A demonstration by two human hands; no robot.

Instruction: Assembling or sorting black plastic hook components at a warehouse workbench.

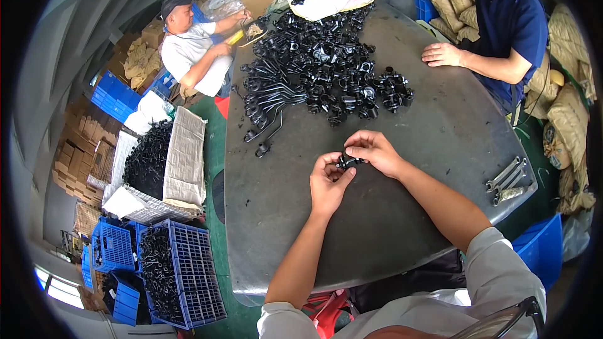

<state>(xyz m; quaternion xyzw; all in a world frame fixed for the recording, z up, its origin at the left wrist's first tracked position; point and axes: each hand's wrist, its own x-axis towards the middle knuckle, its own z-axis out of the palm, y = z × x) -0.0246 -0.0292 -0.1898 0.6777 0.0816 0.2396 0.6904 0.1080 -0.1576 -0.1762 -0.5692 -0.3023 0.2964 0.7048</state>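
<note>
Above the near half of the dark table (295, 213), my two hands meet around a small black metal clamp (347, 161). My left hand (328, 182) grips it from the left, thumb and fingers closed on it. From the right, my right hand (372, 152) pinches its upper side with bent fingers. Parts of the clamp are hidden behind my fingers. Beyond my hands lies a big heap of similar black clamps (339, 75). Bent black rods (276, 91) with fittings on their ends fan out at the heap's left side.
Several wrenches (506, 176) lie at the table's right corner. One co-worker (195, 50) stands at the far left, another (502, 31) at the right with a hand on the table. A white sack (314, 9) of parts sits at the far end. Blue crates (195, 276) stand left.
</note>
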